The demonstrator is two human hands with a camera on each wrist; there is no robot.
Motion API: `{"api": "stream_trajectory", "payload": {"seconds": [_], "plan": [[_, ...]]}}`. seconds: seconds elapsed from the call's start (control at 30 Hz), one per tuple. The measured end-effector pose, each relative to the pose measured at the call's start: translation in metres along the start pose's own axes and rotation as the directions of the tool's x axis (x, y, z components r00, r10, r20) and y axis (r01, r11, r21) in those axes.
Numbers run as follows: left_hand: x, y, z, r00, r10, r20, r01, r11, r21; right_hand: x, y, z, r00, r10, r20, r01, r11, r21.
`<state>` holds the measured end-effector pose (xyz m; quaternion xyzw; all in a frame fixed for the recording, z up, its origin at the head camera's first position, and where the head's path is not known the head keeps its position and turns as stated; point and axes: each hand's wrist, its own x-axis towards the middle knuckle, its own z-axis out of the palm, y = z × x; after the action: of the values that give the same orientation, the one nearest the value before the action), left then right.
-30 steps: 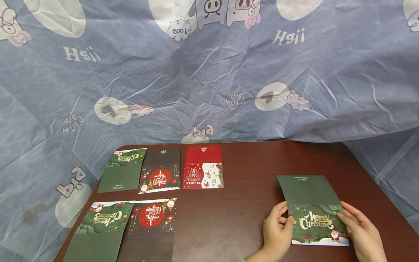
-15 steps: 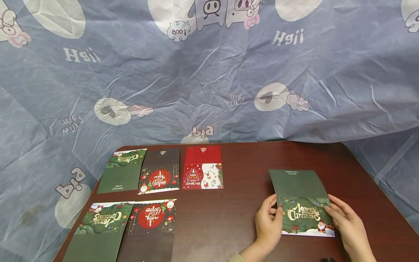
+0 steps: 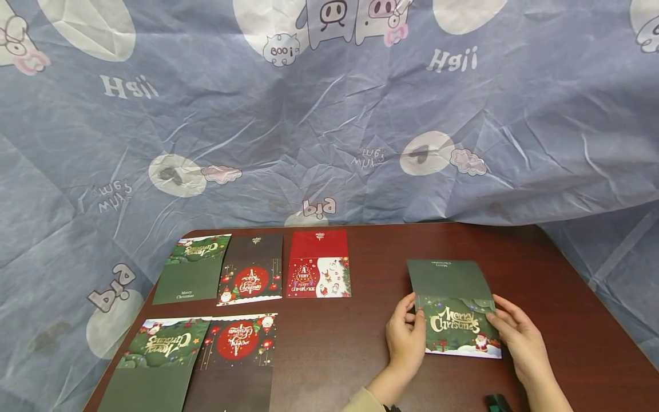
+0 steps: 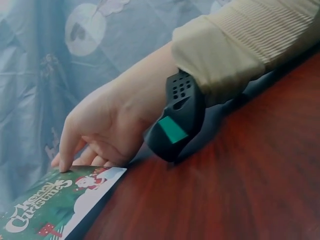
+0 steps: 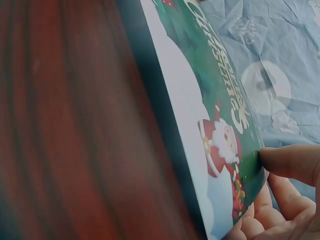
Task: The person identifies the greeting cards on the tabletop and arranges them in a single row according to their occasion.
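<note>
The left hand (image 3: 405, 339) and right hand (image 3: 521, 342) pinch opposite edges of the green card (image 3: 454, 308), at the head view's four o'clock, now shifted toward ten o'clock, nearer the red card (image 3: 319, 264).

Held card (image 4: 52, 204) cropped, both wrist views

Both hands (image 3: 405, 337) (image 3: 521, 339) pinch, facing each other.
</note>
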<state>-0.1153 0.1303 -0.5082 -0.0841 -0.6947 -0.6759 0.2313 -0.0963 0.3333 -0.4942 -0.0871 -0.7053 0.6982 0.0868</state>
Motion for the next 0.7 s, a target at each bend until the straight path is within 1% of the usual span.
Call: {"api": "stream_trajectory", "payload": {"seconds": [0.17,0.33,0.57,0.7], "plan": [[0.009,-0.006,-0.005,0.999,0.018,-0.035,-0.017,1.000,0.023,0.003,-0.003,0.012,1.000,0.009,-0.017,-0.010,0.999,-0.044],[0.019,-0.009,-0.010,0.998,0.007,-0.060,-0.005,1.000,0.029,0.007,-0.006,0.023,0.999,0.013,-0.038,-0.016,0.996,-0.087],[0.032,-0.013,-0.020,0.997,-0.027,-0.076,0.030,0.999,0.043,0.015,-0.005,0.036,0.999,-0.032,-0.039,0.029,0.998,-0.063],[0.039,-0.017,-0.024,0.996,-0.032,-0.083,0.036,0.999,0.037,0.020,-0.005,0.043,0.998,-0.030,-0.050,0.027,0.998,-0.063]]}}
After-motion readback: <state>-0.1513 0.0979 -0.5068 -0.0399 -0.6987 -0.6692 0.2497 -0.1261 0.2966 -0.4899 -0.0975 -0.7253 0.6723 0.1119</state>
